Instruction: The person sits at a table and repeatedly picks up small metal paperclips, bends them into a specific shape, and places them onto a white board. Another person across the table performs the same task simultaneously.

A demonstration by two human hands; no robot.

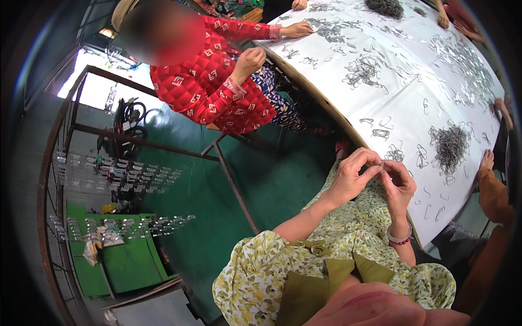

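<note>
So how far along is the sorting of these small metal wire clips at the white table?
Done: rows of clips hang on the round metal rack. In hand: left hand and right hand pinch one small clip. Left: a grey pile of loose clips on the white table.

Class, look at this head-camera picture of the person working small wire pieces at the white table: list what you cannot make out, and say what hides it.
- The small piece pinched between the left hand and right hand: too small, and covered by the fingertips.
- The shape of single wire pieces in the grey pile: too small and tangled.
- The far side of the white table: cut off by the fisheye rim.
- The hand at the right edge: its owner is out of view.
</note>
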